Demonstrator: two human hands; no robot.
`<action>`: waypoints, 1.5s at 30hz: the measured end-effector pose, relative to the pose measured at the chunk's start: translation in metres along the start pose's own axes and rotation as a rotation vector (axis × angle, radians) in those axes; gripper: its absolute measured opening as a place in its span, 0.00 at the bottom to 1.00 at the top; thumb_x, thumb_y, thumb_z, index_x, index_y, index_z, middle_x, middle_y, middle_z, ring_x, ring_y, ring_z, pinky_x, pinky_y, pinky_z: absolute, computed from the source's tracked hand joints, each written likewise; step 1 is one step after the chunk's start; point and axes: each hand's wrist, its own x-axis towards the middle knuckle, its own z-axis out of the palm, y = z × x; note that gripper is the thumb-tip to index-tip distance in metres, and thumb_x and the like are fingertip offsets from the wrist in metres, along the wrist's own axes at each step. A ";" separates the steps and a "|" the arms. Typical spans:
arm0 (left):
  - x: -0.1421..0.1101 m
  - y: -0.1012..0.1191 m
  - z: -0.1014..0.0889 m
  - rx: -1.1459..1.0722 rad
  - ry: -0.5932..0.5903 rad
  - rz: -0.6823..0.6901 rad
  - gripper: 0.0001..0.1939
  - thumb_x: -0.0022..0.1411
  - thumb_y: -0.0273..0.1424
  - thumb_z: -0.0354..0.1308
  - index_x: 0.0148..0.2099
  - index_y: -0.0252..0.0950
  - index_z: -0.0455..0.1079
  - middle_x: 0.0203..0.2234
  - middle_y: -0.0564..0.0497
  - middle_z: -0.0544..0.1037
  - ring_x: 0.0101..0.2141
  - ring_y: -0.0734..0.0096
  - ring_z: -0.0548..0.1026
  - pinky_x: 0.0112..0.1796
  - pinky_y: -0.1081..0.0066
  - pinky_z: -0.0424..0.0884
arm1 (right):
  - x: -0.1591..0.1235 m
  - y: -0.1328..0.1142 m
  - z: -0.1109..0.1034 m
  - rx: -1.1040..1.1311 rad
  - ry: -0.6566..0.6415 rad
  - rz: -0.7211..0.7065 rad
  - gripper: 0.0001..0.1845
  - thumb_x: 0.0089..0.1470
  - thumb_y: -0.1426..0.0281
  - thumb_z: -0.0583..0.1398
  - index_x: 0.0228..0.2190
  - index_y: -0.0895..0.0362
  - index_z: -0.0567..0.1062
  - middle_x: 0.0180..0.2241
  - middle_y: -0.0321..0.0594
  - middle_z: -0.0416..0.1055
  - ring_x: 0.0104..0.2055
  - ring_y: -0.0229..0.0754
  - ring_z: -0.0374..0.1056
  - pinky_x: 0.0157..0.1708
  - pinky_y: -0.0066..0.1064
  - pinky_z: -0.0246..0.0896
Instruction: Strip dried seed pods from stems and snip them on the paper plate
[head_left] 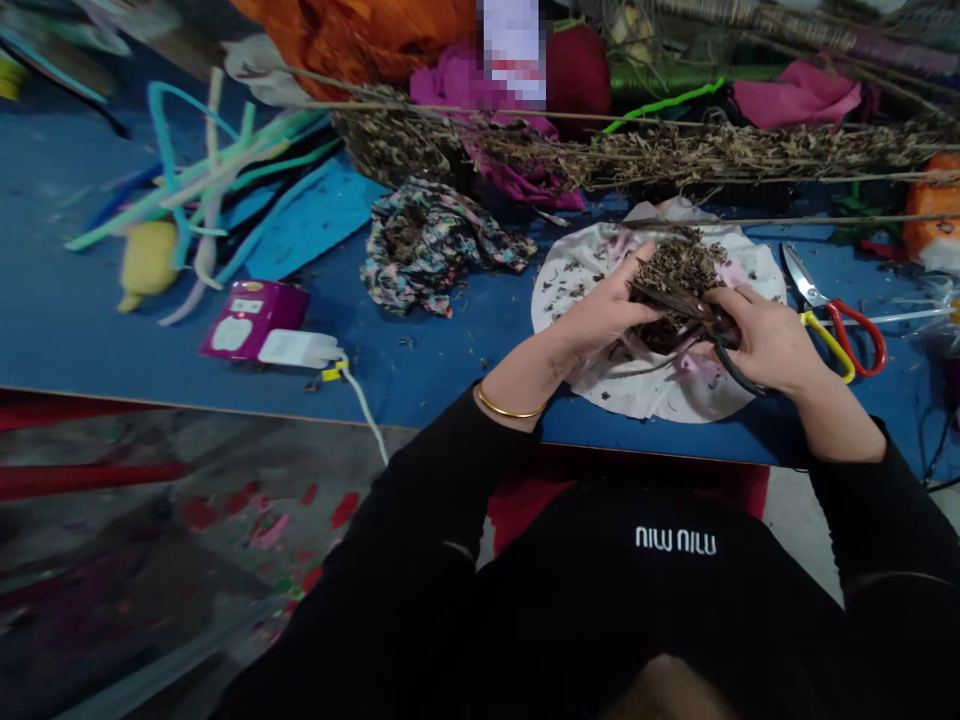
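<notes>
My right hand (769, 335) is closed round a pair of dark-bladed scissors (726, 345) with black handles, the blades pointing left. Opposite it, my left hand (611, 300) curves round the side of a heap of brown dried plant bits (682, 265), thumb and forefinger apart with plant matter between them; the other fingers are hidden. The scissor blades lie over the front of the heap, near my left thumb. Beneath both hands spreads a round white cloth (570, 270) with pinkish patches, strewn with crumbs of dried plant.
Red-and-yellow-handled scissors (840, 325) lie right of the cloth. To the left are a floral cloth bundle (427, 240), a purple box (259, 315), a white plug (296, 347) with cable, and coloured strips (202, 190). Long dried stalks (675, 160) lie across the back of the blue table (427, 370).
</notes>
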 end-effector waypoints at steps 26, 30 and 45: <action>-0.008 0.012 0.006 0.152 -0.099 -0.061 0.17 0.72 0.41 0.62 0.33 0.39 0.64 0.23 0.54 0.60 0.24 0.72 0.58 0.28 0.66 0.59 | -0.001 -0.002 0.002 -0.004 -0.023 0.024 0.26 0.57 0.60 0.58 0.54 0.54 0.78 0.47 0.51 0.81 0.45 0.57 0.75 0.37 0.39 0.62; -0.005 0.006 0.005 0.118 -0.081 -0.081 0.15 0.71 0.40 0.62 0.35 0.39 0.65 0.25 0.52 0.62 0.25 0.72 0.60 0.29 0.66 0.59 | -0.002 0.000 0.005 -0.031 -0.032 0.027 0.25 0.56 0.61 0.58 0.53 0.53 0.78 0.45 0.49 0.82 0.42 0.55 0.75 0.36 0.37 0.60; -0.008 0.008 0.010 0.102 -0.099 -0.165 0.13 0.71 0.37 0.62 0.35 0.39 0.65 0.24 0.53 0.60 0.24 0.72 0.59 0.29 0.65 0.58 | -0.001 -0.010 0.007 -0.088 -0.059 0.082 0.26 0.57 0.60 0.58 0.54 0.56 0.78 0.47 0.53 0.80 0.42 0.58 0.74 0.34 0.40 0.60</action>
